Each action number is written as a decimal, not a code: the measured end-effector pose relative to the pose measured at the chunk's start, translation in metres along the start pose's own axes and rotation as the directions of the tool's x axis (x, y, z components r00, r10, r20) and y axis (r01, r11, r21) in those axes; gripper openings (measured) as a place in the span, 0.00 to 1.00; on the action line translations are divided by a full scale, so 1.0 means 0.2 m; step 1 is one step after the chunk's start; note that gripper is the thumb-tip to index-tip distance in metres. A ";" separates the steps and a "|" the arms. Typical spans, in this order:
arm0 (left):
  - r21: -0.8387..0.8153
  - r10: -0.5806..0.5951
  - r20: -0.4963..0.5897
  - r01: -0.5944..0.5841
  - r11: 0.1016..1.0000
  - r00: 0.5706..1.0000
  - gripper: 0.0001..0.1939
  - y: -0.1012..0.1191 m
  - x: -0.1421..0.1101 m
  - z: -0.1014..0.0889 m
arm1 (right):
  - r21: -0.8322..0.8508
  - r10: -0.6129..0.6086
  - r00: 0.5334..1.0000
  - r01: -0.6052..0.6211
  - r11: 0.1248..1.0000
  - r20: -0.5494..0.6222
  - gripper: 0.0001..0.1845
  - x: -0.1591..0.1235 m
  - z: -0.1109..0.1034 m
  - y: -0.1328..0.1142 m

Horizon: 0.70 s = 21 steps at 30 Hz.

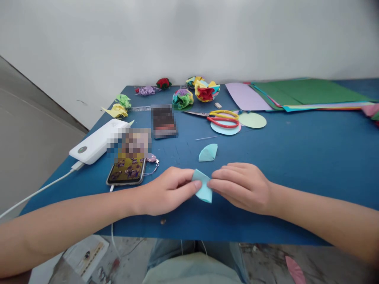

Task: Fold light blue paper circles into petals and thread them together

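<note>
Between my hands is a folded piece of light blue paper, wedge-shaped with a curved lower edge. My left hand pinches its left side, thumb on top and the fingers behind. From the right, my right hand grips the paper's other edge; its fingertips are partly hidden. Just beyond lies a second folded light blue paper wedge, flat on the table. Farther back, scissors with one yellow and one red handle rest on round paper pieces, among them a light green paper oval.
At left on the blue table are a white power bank, a phone and a cable. Crumpled paper flowers stand along the back. Coloured paper sheets are stacked at back right. A small eraser sits near the scissors.
</note>
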State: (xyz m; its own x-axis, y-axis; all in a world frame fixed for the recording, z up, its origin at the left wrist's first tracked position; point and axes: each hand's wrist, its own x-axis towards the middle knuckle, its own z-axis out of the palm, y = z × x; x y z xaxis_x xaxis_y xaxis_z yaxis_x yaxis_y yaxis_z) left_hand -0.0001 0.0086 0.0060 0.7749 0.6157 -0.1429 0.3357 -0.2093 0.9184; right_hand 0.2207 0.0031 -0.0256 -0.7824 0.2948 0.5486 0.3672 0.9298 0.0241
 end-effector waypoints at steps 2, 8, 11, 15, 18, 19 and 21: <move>0.138 0.052 0.016 -0.054 0.989 0.999 0.13 0.00 0.00 0.00 | 0.037 0.004 1.000 -0.004 0.999 0.005 0.05 0.00 -0.01 -0.01; 0.197 0.077 0.046 -0.085 0.977 0.996 0.12 0.00 0.00 0.00 | 0.369 0.303 0.950 -0.307 0.878 0.068 0.08 0.02 0.01 -0.03; 0.201 0.101 0.053 -0.110 0.973 0.993 0.11 0.00 0.00 0.00 | 0.471 0.400 0.898 -0.437 0.766 0.183 0.08 0.03 0.02 -0.02; 0.205 0.114 0.061 -0.124 0.971 0.992 0.11 0.01 0.00 0.00 | 0.533 0.385 0.893 -0.449 0.717 0.234 0.06 0.05 0.00 -0.03; 0.179 0.100 0.061 -0.109 0.978 0.993 0.11 0.01 0.00 0.00 | 0.534 0.366 0.901 -0.432 0.726 0.232 0.07 0.05 0.00 -0.03; 0.152 0.086 0.053 -0.093 0.984 0.995 0.12 0.01 0.00 0.00 | 0.530 0.368 0.900 -0.435 0.728 0.234 0.06 0.05 0.01 -0.03; 0.065 0.030 0.034 -0.033 0.997 0.999 0.13 0.01 0.00 0.00 | 0.520 0.399 0.895 -0.441 0.731 0.199 0.03 0.04 0.01 -0.03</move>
State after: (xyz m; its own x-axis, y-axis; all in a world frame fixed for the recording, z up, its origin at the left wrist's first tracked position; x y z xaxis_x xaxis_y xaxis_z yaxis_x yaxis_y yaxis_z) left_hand 0.0007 0.0082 0.0076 0.8025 0.5828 -0.1274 0.3446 -0.2786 0.8965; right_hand 0.2111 0.0005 -0.0240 -0.6544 0.6784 0.3340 0.3521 0.6643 -0.6593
